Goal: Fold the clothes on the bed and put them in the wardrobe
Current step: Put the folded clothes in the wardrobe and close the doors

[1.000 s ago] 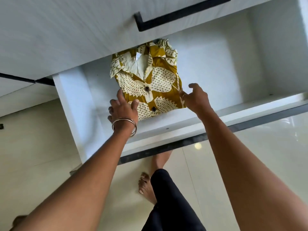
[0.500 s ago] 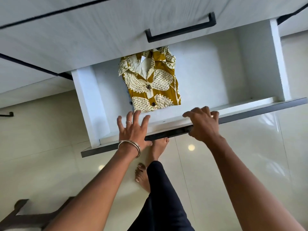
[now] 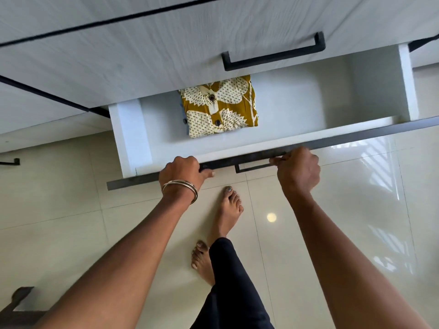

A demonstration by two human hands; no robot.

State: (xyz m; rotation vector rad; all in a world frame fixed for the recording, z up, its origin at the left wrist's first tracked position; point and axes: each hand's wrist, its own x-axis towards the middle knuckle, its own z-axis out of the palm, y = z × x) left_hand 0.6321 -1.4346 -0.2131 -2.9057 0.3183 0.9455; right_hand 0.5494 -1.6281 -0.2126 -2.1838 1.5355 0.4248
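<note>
A folded mustard-yellow shirt (image 3: 221, 108) with a cream leaf print and dark buttons lies inside the open white wardrobe drawer (image 3: 308, 108), left of its middle. Its collar end is hidden under the closed drawer above. A bit of blue cloth shows under its left edge. My left hand (image 3: 183, 170), with bangles at the wrist, grips the dark top edge of the drawer front (image 3: 356, 136). My right hand (image 3: 297, 167) grips the same edge further right, beside the drawer's black handle (image 3: 251, 167).
Above the open drawer is a closed white drawer with a black bar handle (image 3: 273, 54). Glossy cream floor tiles (image 3: 71, 210) lie below, with my bare feet (image 3: 225, 210) close to the drawer front. A dark object (image 3: 19, 305) sits at the bottom-left corner.
Both hands left the shirt, drew back and took hold of the drawer's front edge. The drawer has slid partway in, so the shirt's collar is now hidden under the upper drawer.
</note>
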